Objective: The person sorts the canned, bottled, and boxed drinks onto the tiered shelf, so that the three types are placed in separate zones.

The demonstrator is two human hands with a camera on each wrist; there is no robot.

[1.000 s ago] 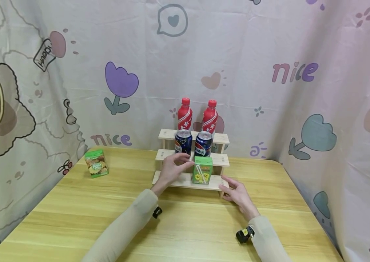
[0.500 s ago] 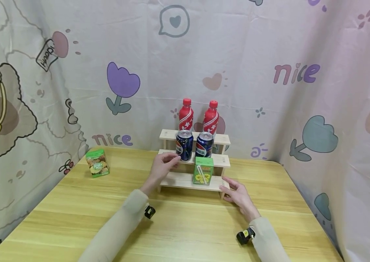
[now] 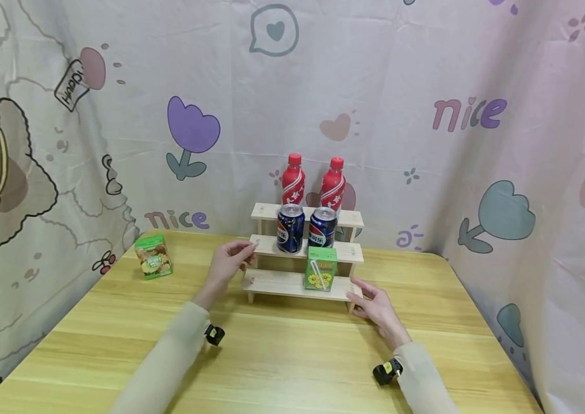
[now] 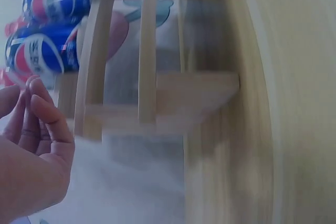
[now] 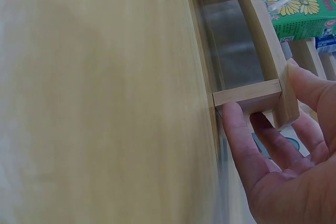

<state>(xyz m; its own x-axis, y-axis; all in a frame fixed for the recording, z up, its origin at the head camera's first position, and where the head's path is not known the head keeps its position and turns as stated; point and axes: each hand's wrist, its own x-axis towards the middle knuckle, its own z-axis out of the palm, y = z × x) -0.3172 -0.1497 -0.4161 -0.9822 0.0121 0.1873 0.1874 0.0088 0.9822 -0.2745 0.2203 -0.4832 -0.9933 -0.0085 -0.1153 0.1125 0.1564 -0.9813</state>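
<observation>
A three-tier wooden display stand [image 3: 271, 282] stands on the table. My right hand [image 3: 375, 307] holds the right end of its lowest tier, thumb on top and fingers against the leg [image 5: 249, 95]. My left hand [image 3: 227, 264] is beside the left end of the middle tier, fingers loosely bent with nothing between them. Two blue cola cans [image 3: 290, 229] stand on the middle tier, the right one partly hidden by a green drink carton [image 3: 320, 270] with a straw on the lowest tier. Two red-capped bottles [image 3: 293, 181] stand on the top tier, their bases hidden behind the cans.
Another green carton [image 3: 153, 257] stands at the table's far left corner, away from the stand. A printed cloth [image 3: 401, 69] hangs behind and along both sides of the wooden table [image 3: 292, 356].
My left hand has moved left, from beside the green carton past the left can to the stand's left end. The right hand keeps its place, and the drinks stand as before.
</observation>
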